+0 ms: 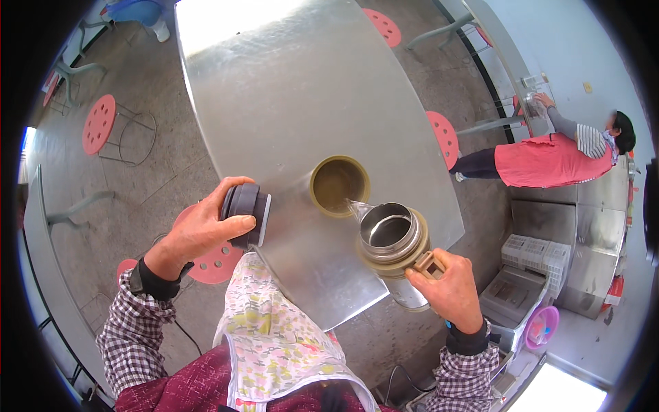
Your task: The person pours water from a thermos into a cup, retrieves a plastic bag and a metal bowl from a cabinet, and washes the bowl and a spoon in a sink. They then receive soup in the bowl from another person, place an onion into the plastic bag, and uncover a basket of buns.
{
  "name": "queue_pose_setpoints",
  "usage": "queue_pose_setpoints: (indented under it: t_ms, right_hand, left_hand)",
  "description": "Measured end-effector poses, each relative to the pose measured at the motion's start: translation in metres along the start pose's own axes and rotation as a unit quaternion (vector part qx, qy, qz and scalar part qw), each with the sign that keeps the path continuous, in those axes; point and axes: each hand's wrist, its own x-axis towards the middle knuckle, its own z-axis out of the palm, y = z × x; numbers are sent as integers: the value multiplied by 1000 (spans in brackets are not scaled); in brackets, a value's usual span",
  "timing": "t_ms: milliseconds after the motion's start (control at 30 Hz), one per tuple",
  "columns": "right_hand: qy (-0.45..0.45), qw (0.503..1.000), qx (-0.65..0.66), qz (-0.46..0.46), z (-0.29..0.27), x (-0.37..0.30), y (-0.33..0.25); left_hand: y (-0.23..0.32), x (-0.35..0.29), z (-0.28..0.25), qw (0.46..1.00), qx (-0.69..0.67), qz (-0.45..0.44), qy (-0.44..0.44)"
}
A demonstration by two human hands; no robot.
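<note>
My right hand (449,288) is wrapped round the tan handle of a steel thermos (389,257) with an olive-brown collar. The thermos is tilted left, its mouth uncapped. A clear stream of water (358,207) runs from its rim into an olive cup (312,182). That cup stands upright on the steel table (295,103) and has liquid in it. Left of the cup, my left hand (206,223) grips a dark thermos stopper (240,209) with a pale edge, held sideways by the table's left edge.
Pink round stools (101,123) with holes stand around the table. On the right, a person in a pink apron (549,161) reaches over another table. White crates (535,254) and a purple basin (542,327) are low at the right.
</note>
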Motion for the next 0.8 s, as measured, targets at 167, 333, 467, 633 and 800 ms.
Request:
queue_pose_setpoints:
  t_ms: [167, 333, 467, 633, 800]
  right_hand:
    - [9, 1000, 3, -26, 1, 2, 5]
    - [3, 1000, -13, -11, -1, 5, 3]
    - [8, 1000, -20, -11, -1, 6, 2]
    - [3, 1000, -29, -8, -2, 10, 4]
    - [-3, 1000, -30, -9, -4, 13, 2]
  left_hand:
    - [-8, -3, -1, 1000, -3, 5, -21]
    - [-20, -2, 6, 997, -66, 6, -45]
    - [-19, -6, 11, 994, -93, -5, -61]
    - [-30, -6, 16, 981, -170, -18, -91]
    - [-36, -7, 16, 970, -216, -31, -104]
